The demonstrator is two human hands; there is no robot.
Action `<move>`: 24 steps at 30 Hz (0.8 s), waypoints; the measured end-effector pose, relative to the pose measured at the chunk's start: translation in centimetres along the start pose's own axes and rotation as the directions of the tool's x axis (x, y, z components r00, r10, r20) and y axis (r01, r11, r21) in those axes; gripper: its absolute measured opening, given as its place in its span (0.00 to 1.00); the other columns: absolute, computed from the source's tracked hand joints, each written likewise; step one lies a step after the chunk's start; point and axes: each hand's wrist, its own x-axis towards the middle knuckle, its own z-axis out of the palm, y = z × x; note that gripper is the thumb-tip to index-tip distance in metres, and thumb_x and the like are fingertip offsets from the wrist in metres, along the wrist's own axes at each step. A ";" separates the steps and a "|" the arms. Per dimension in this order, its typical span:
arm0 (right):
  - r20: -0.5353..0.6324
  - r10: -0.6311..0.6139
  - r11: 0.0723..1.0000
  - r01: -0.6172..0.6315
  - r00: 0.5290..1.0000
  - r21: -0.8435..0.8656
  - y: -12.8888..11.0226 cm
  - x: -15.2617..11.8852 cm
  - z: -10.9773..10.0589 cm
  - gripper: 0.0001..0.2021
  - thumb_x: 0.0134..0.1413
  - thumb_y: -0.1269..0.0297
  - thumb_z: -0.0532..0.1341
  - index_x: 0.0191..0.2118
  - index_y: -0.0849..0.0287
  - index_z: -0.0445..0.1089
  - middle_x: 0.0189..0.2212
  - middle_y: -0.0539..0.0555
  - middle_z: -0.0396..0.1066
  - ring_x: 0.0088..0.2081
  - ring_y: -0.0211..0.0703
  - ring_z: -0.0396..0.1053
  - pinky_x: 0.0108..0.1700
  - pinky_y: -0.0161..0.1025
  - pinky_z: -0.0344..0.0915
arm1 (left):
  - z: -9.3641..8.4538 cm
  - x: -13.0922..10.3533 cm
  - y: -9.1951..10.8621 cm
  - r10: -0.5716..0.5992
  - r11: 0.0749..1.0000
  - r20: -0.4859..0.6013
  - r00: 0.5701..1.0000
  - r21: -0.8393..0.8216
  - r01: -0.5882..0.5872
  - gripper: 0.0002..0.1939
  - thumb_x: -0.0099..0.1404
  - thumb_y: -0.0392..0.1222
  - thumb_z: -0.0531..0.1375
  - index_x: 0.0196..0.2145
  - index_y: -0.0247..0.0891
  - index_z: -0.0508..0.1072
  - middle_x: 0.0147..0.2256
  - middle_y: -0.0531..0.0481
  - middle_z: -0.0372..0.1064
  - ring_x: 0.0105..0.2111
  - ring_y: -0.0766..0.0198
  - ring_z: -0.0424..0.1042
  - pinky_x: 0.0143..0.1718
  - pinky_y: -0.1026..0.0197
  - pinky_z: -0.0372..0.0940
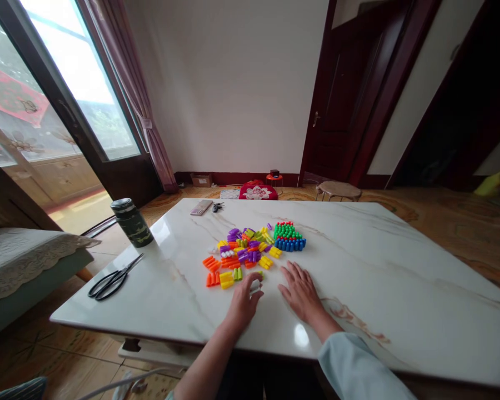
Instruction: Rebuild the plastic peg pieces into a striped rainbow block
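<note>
Colourful plastic pieces lie in a loose pile mid-table, among them orange pieces (213, 279), yellow pieces (226, 280) and purple pieces (250, 255). To the right of the pile, green pieces (284, 234) with red tops and blue pieces (290, 244) stand grouped in rows. Just in front of the pile is my left hand (245, 300), its fingers curved round small white pieces (255, 286). My right hand (299, 289) rests flat on the tabletop below the blue pieces, fingers spread, holding nothing.
Black-handled scissors (113, 279) lie on the white marble table (379, 266) at the left, near a camouflage-patterned flask (131, 223). Towards the far edge are a phone (201, 208) and keys (217, 207). A round stool (339, 190) stands beyond the table.
</note>
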 end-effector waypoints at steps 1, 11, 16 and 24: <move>0.002 0.000 1.000 0.000 1.000 0.002 0.0 0.0 -0.1 0.26 0.62 0.56 0.51 0.64 0.57 0.57 0.66 0.58 0.51 0.66 0.53 0.46 0.64 0.53 0.45 | 0.6 0.7 0.3 0.025 1.000 0.009 1.000 -0.013 -0.025 0.18 0.60 0.31 0.55 0.48 0.41 0.67 0.44 0.46 0.72 0.44 0.60 0.71 0.48 0.56 0.67; 0.027 0.012 1.000 -0.012 1.000 0.006 -0.4 0.0 -0.8 0.26 0.62 0.57 0.51 0.63 0.58 0.58 0.66 0.58 0.51 0.66 0.53 0.46 0.64 0.52 0.45 | 0.9 1.9 -0.1 0.096 0.973 0.171 0.981 0.192 -0.128 0.27 0.50 0.23 0.50 0.45 0.41 0.74 0.52 0.45 0.68 0.53 0.56 0.66 0.55 0.51 0.62; 0.035 0.016 0.999 -0.018 0.999 0.042 -0.2 0.0 -1.0 0.26 0.60 0.58 0.54 0.63 0.58 0.59 0.66 0.58 0.52 0.66 0.53 0.47 0.64 0.53 0.45 | -0.7 2.8 -1.7 0.068 0.939 0.116 0.991 0.328 -0.103 0.27 0.48 0.23 0.50 0.44 0.40 0.73 0.48 0.46 0.71 0.50 0.55 0.67 0.53 0.51 0.62; -0.080 0.122 0.975 -0.104 0.989 0.195 -1.2 5.6 -2.6 0.15 0.56 0.68 0.58 0.49 0.60 0.71 0.51 0.59 0.69 0.52 0.47 0.65 0.54 0.39 0.61 | -0.9 2.3 -0.8 0.147 0.908 0.097 0.984 0.381 -0.173 0.21 0.55 0.39 0.59 0.48 0.42 0.68 0.49 0.44 0.67 0.50 0.49 0.65 0.53 0.46 0.60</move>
